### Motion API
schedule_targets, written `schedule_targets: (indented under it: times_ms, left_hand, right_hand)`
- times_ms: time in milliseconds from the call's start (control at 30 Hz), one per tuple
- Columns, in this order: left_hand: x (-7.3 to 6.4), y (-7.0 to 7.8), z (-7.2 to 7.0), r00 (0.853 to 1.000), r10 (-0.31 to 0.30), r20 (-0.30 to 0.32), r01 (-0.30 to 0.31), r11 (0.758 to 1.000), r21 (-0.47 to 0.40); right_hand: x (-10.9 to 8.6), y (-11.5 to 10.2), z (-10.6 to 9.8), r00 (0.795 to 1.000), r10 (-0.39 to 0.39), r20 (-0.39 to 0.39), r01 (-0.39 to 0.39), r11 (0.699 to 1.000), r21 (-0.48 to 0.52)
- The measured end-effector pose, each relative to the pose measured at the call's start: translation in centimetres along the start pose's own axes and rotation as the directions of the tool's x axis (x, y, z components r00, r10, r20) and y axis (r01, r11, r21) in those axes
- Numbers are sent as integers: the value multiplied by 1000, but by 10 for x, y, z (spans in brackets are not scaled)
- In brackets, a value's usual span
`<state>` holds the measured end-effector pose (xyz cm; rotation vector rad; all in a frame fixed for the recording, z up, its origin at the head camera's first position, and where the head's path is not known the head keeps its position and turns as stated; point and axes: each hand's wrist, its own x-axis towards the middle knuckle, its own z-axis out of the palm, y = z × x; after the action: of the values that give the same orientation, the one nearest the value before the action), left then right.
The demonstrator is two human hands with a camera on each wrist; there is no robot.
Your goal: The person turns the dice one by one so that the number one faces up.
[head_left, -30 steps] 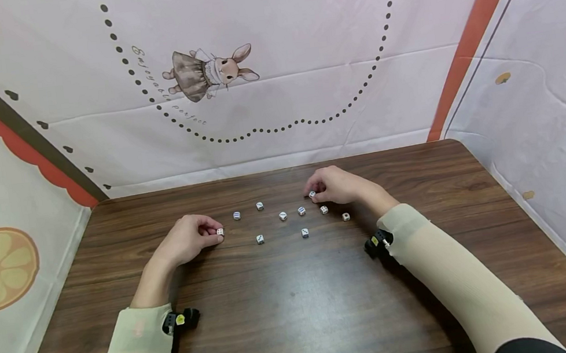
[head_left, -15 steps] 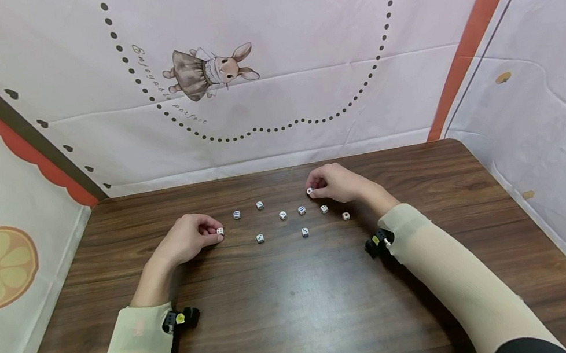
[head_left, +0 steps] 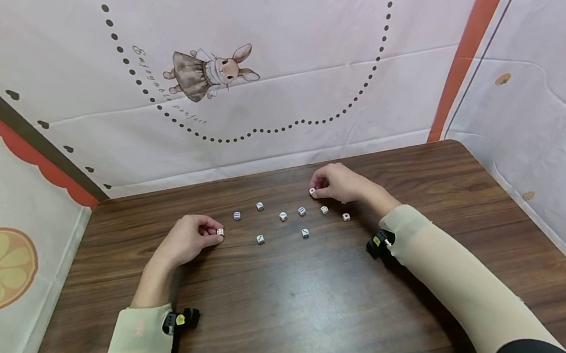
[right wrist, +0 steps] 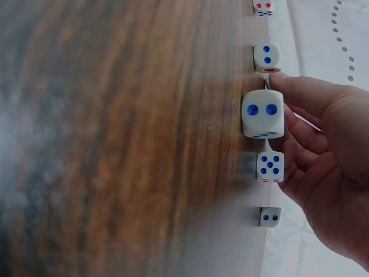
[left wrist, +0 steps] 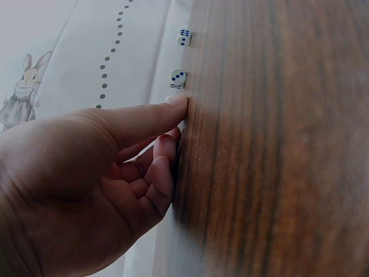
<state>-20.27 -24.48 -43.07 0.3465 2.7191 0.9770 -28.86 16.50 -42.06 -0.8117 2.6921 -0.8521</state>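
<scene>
Where the scene is viewed from the head, a left die (head_left: 220, 232) is pinched in the grip of the left hand (head_left: 187, 238), toward the left side of the table (head_left: 299, 314). A right die (head_left: 312, 192) is pinched in the grip of the right hand (head_left: 337, 183), right of the table's middle and close to its far edge. Eight loose dice (head_left: 283, 216) are scattered across the table's far half. Beyond the table's far edge, a printed cloth (head_left: 288, 36) is hung.

In the left wrist view, the thumb is held out just beside the table's surface, and the pinched die cannot be made out; past the thumb tip, two dice with blue pips are seen at the table's surface.

In the right wrist view, five dice are lined up along the table's surface, the largest-looking marked with two blue pips; which one is pinched cannot be told.
</scene>
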Motion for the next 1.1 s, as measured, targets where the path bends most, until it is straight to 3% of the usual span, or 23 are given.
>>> schedule_targets:
  times_ms: [533, 800, 1100]
  left_hand:
    - [-1, 2, 1, 1000, -3, 0, 3, 1000, 7]
    - [0, 3, -1, 1000, 3, 1, -3, 1000, 8]
    - [0, 2, 1, 1000, -7, -2, 7, 1000, 9]
  right_hand:
    - [-4, 5, -1, 999, 12, -31, -11, 999, 31]
    - [-19, 2, -8, 998, -4, -63, 6, 1000, 29]
    - [-38, -3, -12, 999, -8, -33, 10, 998, 62]
